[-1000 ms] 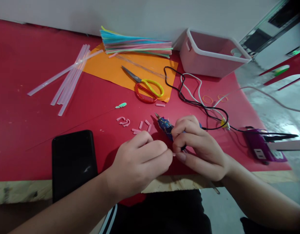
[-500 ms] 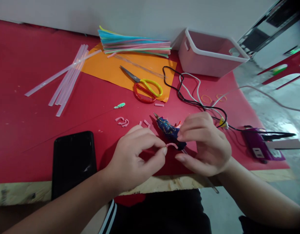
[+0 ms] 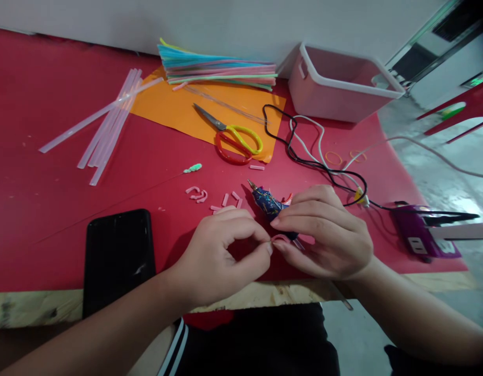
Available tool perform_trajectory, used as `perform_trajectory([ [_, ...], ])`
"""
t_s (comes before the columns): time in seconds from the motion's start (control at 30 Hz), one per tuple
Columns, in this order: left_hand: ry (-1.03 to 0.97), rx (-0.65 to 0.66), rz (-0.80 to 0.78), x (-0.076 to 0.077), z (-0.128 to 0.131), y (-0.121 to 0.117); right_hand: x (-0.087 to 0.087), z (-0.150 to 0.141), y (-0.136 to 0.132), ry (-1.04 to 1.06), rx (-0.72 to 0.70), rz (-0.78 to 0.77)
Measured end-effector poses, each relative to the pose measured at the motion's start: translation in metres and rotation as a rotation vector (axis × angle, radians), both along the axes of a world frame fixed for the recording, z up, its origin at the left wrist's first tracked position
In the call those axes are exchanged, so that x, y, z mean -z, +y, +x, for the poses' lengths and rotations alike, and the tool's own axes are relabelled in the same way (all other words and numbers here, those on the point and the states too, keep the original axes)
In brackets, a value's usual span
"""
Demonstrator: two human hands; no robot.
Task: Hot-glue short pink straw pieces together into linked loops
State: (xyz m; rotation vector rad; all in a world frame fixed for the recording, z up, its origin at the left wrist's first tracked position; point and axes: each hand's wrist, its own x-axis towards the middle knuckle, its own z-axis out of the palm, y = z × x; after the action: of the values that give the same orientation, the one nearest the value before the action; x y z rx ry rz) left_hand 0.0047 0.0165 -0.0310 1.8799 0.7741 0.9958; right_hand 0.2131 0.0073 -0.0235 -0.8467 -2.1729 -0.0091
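My left hand [image 3: 229,256] pinches one end of a short curved pink piece of pipe cleaner [image 3: 280,237] between thumb and index finger. My right hand [image 3: 328,235] is at its other end, thumb tip beside or touching it, fingers stretched and apart from the thumb. Partly behind the right hand lies a dark blue glue gun [image 3: 268,202], its metal nozzle pointing away to the left. Several short pink pieces [image 3: 236,197] lie beyond my left hand, and curled pink ones [image 3: 198,195] farther left. A green fuzzy tip on a thin stem [image 3: 193,168] lies beyond those.
Scissors [image 3: 237,141] rest partly on an orange sheet [image 3: 167,112], below a bundle of coloured pipe cleaners [image 3: 221,70]. Glue sticks [image 3: 112,125] and a black phone [image 3: 119,261] are left. Right are a pink bin [image 3: 331,96], cables [image 3: 323,168] and a purple power strip [image 3: 417,230].
My right hand has moved a little left, bringing its thumb up to the pink piece held in my left hand. The left hand keeps its pinch.
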Motion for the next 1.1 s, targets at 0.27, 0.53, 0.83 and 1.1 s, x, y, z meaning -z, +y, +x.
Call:
perform_trajectory([
  [0.27,-0.007,0.005,-0.048,0.0001,0.0008,-0.0003,-0.0026,0.0013,0.0006,-0.090,-0.035,0.046],
  [0.53,0.015,0.032,-0.182,-0.0003,0.0021,0.0014,-0.0041,0.0036,-0.0019,-0.138,-0.014,0.141],
  [0.83,0.025,0.017,-0.197,-0.0006,0.0027,0.0015,-0.0070,0.0051,-0.0040,-0.125,-0.027,0.129],
  [1.1,-0.007,0.000,-0.323,0.0003,0.0022,0.0027,-0.0048,0.0051,-0.0040,-0.095,-0.025,0.126],
])
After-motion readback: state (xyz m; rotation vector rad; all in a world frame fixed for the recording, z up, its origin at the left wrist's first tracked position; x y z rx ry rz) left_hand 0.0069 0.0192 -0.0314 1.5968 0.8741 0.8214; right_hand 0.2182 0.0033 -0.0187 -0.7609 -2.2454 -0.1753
